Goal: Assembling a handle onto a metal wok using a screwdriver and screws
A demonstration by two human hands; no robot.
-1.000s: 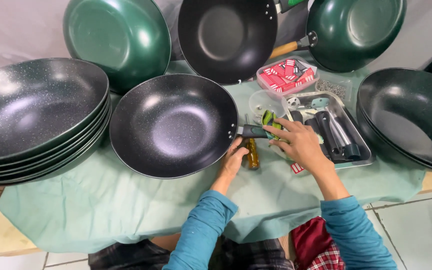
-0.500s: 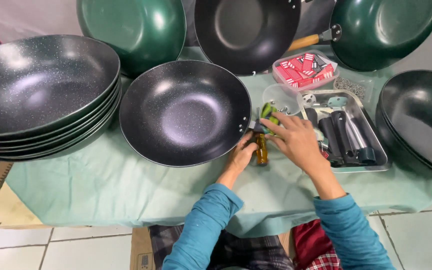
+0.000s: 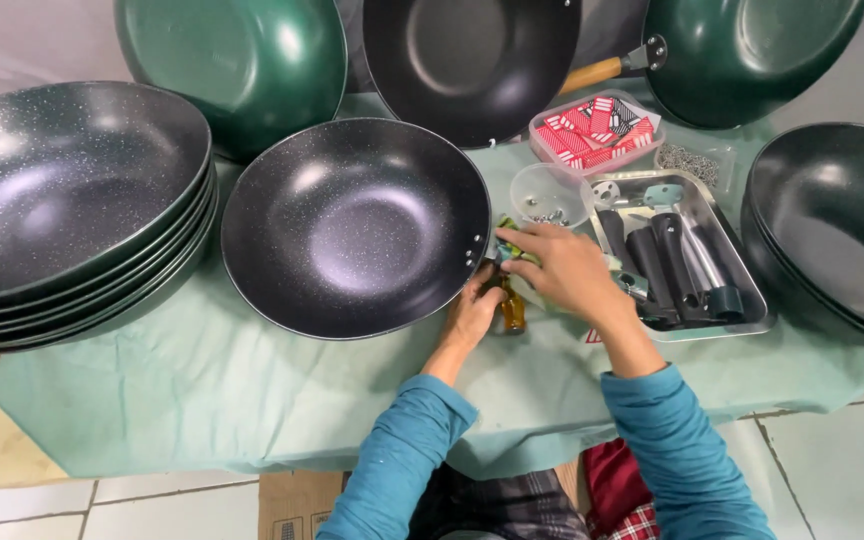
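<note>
The left hand wraps its grip around the brown wooden handle at the dark wok rim; the right hand lies over it. Whether that grip is closed cannot be told.

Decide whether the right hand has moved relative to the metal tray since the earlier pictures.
No: the right hand remains beside the metal tray's left edge, at the wok rim.

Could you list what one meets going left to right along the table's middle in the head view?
Stack of dark pans → single dark pan → left hand → right hand → metal tray → dark pans at the right edge.
</note>
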